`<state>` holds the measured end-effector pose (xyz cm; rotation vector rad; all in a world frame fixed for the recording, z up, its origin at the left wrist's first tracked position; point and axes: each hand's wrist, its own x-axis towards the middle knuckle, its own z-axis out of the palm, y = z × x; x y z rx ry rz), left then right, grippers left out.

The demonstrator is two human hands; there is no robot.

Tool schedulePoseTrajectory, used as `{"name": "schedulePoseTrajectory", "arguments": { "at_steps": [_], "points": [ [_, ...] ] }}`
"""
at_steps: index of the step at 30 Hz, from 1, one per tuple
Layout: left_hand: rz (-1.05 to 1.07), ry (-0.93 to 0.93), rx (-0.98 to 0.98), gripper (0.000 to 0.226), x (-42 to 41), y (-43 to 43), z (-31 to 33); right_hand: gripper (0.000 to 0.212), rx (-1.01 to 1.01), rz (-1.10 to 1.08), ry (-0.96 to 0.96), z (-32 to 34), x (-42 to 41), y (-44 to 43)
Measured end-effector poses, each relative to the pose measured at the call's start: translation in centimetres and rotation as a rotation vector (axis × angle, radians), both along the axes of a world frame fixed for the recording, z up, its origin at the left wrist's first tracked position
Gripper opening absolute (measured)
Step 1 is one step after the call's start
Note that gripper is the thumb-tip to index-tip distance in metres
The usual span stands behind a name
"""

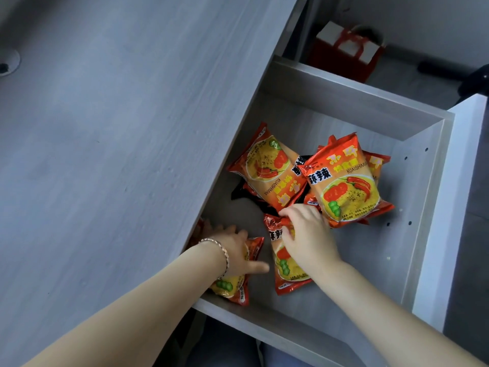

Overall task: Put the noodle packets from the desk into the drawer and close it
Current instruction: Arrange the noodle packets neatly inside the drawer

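The grey drawer (420,197) stands pulled out from under the desk (111,144). Several orange-red noodle packets lie inside it, a pile (346,186) toward the back. My left hand (232,250), with a bracelet on the wrist, rests on a packet (232,287) at the drawer's near left corner, fingers spread over it. My right hand (307,234) grips the top end of another packet (288,271) lying in the drawer's middle front. A black packet (243,192) peeks out under the pile.
The desk top shows a round cable port (8,63) at the far left. On the floor beyond the drawer stands a red gift bag (346,54). A black chair base (449,72) lies at the right.
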<state>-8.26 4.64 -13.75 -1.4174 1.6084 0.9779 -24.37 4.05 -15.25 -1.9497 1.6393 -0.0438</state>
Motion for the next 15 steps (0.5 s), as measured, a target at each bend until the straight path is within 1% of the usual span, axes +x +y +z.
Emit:
{"name": "schedulePoseTrajectory", "arguments": {
  "at_steps": [1, 2, 3, 4, 7, 8, 10, 11, 12, 15],
  "points": [
    [0.044, 0.001, -0.020, 0.083, -0.2, 0.1, -0.2, 0.044, 0.040, 0.028, 0.133, -0.3, -0.3, -0.3],
    [0.086, 0.003, -0.045, 0.076, -0.3, 0.3, -0.4, 0.057, 0.105, 0.007, 0.237, -0.7, -0.5, -0.5],
    [0.121, 0.007, -0.072, 0.070, -0.4, 0.5, -0.7, 0.070, 0.156, -0.052, 0.285, -1.0, -0.5, -0.4],
    [0.147, 0.014, -0.101, 0.064, -0.4, 0.6, -0.8, 0.080, 0.177, -0.137, 0.275, -1.2, -0.3, 0.0],
    [0.128, 0.023, -0.175, 0.050, -0.5, 1.0, -1.2, 0.103, 0.196, -0.528, 0.045, -1.6, 0.6, 2.6],
    [0.101, 0.023, -0.198, 0.048, -0.4, 1.1, -1.3, 0.110, 0.239, -0.656, -0.005, -2.0, 0.7, 3.5],
    [0.064, 0.018, -0.239, 0.046, -0.3, 1.3, -1.4, 0.121, 0.377, -0.825, -0.001, -2.9, 0.9, 4.5],
    [0.056, 0.015, -0.254, 0.046, -0.3, 1.4, -1.4, 0.124, 0.404, -0.836, 0.036, -3.2, 0.8, 4.6],
    [0.055, 0.012, -0.264, 0.046, -0.3, 1.4, -1.4, 0.124, 0.393, -0.789, 0.081, -3.4, 0.7, 4.5],
    [0.054, 0.011, -0.278, 0.046, -0.3, 1.5, -1.5, 0.113, 0.338, -0.544, 0.153, -3.5, 0.2, 3.5]
  ]
}}
